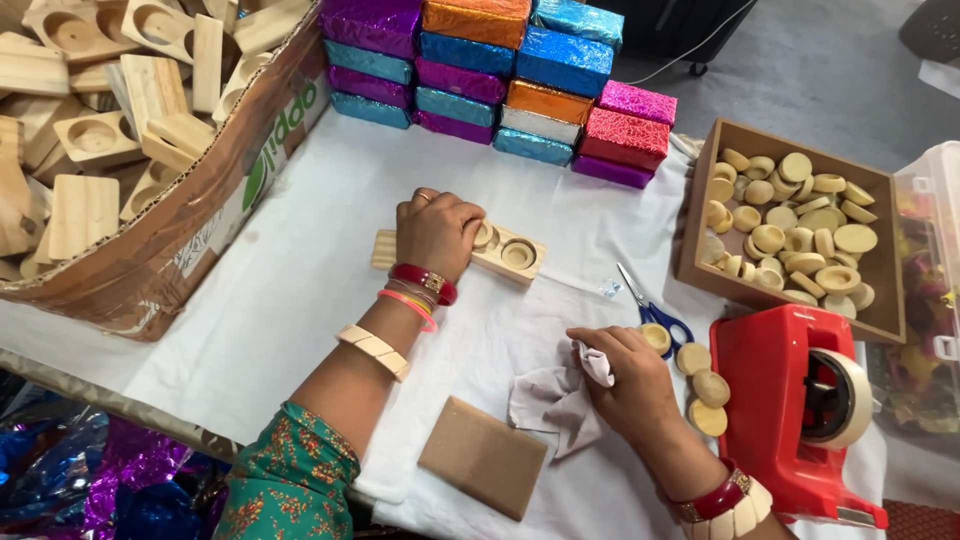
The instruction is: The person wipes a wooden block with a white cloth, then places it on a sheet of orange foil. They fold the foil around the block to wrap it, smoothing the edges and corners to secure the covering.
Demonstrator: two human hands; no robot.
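Near the middle of the white-covered tabletop (300,300) lies a pale wooden block (505,252) with round recesses cut into its top, long axis running roughly left to right and tilted slightly down toward the right. Left hand (437,232) rests palm-down over the block's left half, fingers curled and pressed on the wood, holding it flat; right end with one open recess shows clear of the hand. Right hand (625,380) sits nearer the body and to the right of the block, well apart from it, fingers closed around a bunched grey-white cloth (548,405). Block lies up and left from the right hand; left hand is plainly the nearer one, already touching. Just beside the right hand: a few loose round wooden discs (705,390), blue-handled scissors (655,310), a red tape dispenser (790,400). A flat tan board (483,457) lies at the near edge. Farther out: a wooden tray (700,230) full of discs on the right, stacked foil-wrapped boxes (500,80) at the back, a cardboard carton (200,200) of wooden blocks on the left.
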